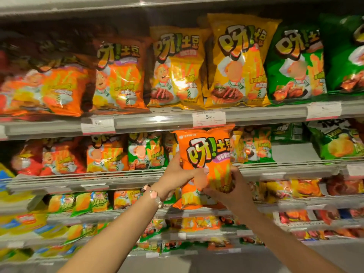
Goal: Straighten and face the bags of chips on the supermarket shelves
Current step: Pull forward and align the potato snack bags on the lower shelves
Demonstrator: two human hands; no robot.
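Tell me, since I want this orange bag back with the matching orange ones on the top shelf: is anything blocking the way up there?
Nothing visible hangs between the orange bag, held by the left hand and right hand, and the top shelf. But the orange row there looks full at the front, so no open slot shows.

- A small chip bag [206, 166] is held upright in front of the second shelf [126, 180], below the top shelf [157, 119].
- The left hand [177, 174] grips its left edge; the right hand [234, 186] grips its lower right side.
- Large chip bags [238, 62] stand side by side on the top shelf (price tags [209, 118] on its front rail).
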